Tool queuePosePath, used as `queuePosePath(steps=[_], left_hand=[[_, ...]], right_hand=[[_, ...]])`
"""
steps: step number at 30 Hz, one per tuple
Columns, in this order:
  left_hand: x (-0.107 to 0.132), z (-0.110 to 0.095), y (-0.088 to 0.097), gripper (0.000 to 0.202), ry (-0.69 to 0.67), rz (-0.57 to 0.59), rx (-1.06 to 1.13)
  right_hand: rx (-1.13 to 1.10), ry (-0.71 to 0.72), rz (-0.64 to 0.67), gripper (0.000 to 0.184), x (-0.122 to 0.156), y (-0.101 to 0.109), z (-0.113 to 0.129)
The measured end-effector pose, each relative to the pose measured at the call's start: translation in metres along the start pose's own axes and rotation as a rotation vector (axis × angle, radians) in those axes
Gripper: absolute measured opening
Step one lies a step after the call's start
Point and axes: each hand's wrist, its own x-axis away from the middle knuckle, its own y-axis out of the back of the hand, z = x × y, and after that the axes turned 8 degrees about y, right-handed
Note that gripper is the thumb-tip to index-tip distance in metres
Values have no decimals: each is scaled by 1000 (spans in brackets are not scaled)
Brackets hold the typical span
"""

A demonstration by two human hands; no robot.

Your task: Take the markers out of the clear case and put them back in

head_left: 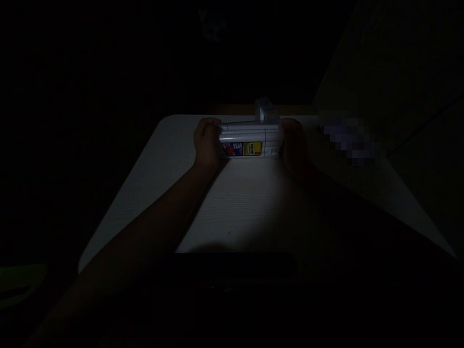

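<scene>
A clear plastic case of markers (241,137) lies sideways at the far part of the white table, its long white barrels stacked in rows. A yellow and dark blue label shows on its near side, and a clear loop-shaped handle (266,110) sticks up at the back. My left hand (207,141) is closed around the case's left end, fingers over the top. At the right end my right hand (294,145) grips the case from the side; deep shadow hides most of its fingers.
The white table (152,179) has rounded corners, with a dark strip (232,265) along its near edge. A blurred-out purplish object (348,137) lies at the far right. Something green (21,282) shows at lower left. The room is very dark.
</scene>
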Motion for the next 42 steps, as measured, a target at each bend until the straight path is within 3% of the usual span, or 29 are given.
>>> queuePosePath(steps=[3, 8, 23, 30, 42], left_hand=[[1, -2, -3, 37, -7, -102, 8], [3, -4, -2, 36, -26, -145, -4], [0, -2, -2, 27, -34, -176, -10], [1, -2, -2, 30, -26, -172, -17], [6, -9, -5, 25, -43, -236, -13]], right_hand=[[37, 61, 16, 60, -1, 3, 1], [95, 150, 47, 78, -4, 6, 5], [108, 214, 5, 69, -3, 9, 4], [-20, 190, 76, 59, -4, 11, 3], [27, 197, 150, 67, -7, 11, 7]])
